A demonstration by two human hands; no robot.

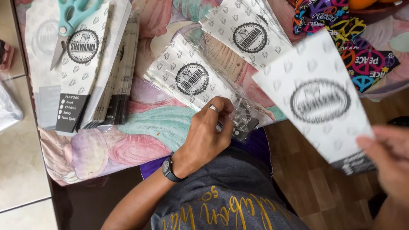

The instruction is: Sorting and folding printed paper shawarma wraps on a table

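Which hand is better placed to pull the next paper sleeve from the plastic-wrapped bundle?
Left, probably: the left hand already rests on the clear plastic-wrapped bundle of white printed paper sleeves, while the right hand holds a loose white paper sleeve.

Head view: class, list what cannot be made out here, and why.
- Right hand: blurred, cut by the right edge.
- Paper sleeve it holds: motion-blurred.
- Left hand fingertips: hidden in the plastic packet.
- Scissors: handles cut by the top edge.

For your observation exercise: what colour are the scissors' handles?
Light teal, on the scissors, seen in the head view.
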